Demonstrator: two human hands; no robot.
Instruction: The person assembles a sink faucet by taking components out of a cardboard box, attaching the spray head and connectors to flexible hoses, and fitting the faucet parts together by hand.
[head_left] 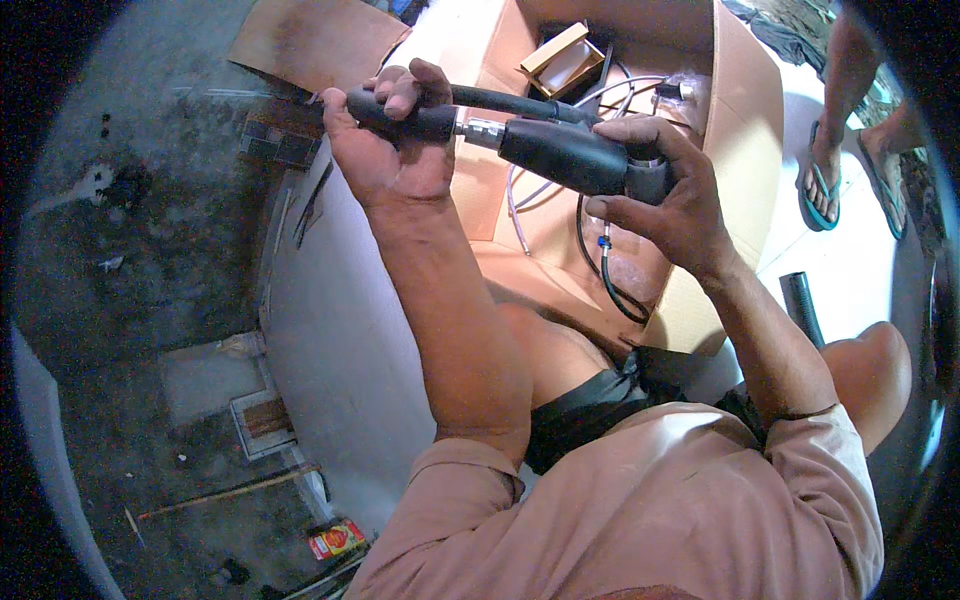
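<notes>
Above an open cardboard box (750, 170), both my hands hold a black cylindrical tool (560, 155) lengthwise, tilted slightly down to the right. The fingers of my left hand (400, 150) are wrapped round its black left section. A shiny metal collar (482, 132) shows between that section and the thick black barrel. My right hand (685, 190) grips the dark right end, with the thumb below and the fingers above. Behind the barrel runs a thin black tube (505, 98), partly hidden by my left hand and the tool. The exact kind of tool cannot be made out.
The box holds several cables (612, 275) and a small open carton (565, 65). A brown cardboard sheet (315, 45) lies at the upper left. Another person's feet in teal flip-flops (822, 200) stand at right. A black ribbed tube (798, 300) is by my knee.
</notes>
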